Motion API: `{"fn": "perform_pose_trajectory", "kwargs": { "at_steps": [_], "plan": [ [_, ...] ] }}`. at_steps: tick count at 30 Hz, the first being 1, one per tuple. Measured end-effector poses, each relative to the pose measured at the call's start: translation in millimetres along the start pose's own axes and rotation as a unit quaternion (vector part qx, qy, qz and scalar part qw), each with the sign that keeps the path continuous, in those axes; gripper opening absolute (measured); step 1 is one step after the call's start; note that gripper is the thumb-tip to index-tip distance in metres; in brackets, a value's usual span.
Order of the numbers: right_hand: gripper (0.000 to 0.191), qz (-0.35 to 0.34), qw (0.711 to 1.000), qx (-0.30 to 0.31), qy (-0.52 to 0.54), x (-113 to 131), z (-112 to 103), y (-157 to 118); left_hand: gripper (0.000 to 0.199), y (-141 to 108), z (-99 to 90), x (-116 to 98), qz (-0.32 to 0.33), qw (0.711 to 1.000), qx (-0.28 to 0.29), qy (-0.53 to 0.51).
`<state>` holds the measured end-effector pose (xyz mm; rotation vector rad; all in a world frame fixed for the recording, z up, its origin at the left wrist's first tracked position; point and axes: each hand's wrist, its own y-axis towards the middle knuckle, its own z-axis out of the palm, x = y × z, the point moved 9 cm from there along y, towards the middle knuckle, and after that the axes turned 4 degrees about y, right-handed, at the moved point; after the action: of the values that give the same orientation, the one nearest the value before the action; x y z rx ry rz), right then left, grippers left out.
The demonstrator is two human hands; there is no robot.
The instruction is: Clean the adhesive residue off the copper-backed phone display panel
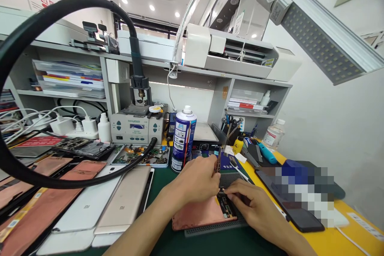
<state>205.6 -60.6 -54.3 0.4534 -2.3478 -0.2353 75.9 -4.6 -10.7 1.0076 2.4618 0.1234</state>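
Observation:
An opened device with a copper-coloured plate (199, 214) and dark circuitry (225, 207) lies on a dark perforated mat (210, 229). Over its upper edge, my left hand (199, 178) is closed round a thin upright tool (219, 162), probably tweezers; its tip is hidden. My right hand (250, 204) rests at the circuitry's right side, fingertips pressed together at the board's upper end. Whatever they may pinch there is too small to make out.
A spray can (183, 140) stands just behind my left hand. Phone shells (123, 204) and copper-coloured panels (72, 184) cover the left side. A black hose (90, 184) arches over them. To the right lies a dark phone (291, 202); a lamp (324, 36) hangs above.

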Motion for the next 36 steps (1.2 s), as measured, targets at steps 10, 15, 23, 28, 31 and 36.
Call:
{"fn": "perform_pose_trajectory", "kwargs": {
  "at_steps": [10, 15, 23, 28, 31, 36],
  "plan": [
    [0.020, 0.004, 1.000, 0.000, -0.002, -2.9, 0.7, 0.0, 0.011, -0.2, -1.6, -1.5, 0.002, 1.000, -0.001, 0.006],
    [0.020, 0.000, 1.000, -0.007, -0.003, -1.9, 0.3, 0.4, 0.012, 0.2, -1.9, -1.0, 0.002, 1.000, -0.004, 0.007],
    [0.019, 0.001, 1.000, -0.008, -0.008, -0.9, -0.1, 0.8, 0.012, -0.2, -2.6, 0.2, 0.001, 1.000, -0.008, -0.009],
    [0.019, -0.002, 1.000, -0.011, -0.003, 0.6, -0.9, 0.6, 0.013, 0.2, -0.8, 2.3, 0.003, 1.000, -0.011, -0.025],
    [0.020, -0.006, 1.000, -0.013, 0.003, 2.6, -1.0, 0.9, 0.013, 0.1, 0.4, 3.4, 0.005, 0.999, -0.016, -0.035],
    [0.019, 0.002, 0.999, -0.034, 0.025, 0.2, -6.6, -0.1, 0.012, -1.7, -1.4, 0.4, 0.008, 0.998, -0.016, -0.056]
  ]
}}
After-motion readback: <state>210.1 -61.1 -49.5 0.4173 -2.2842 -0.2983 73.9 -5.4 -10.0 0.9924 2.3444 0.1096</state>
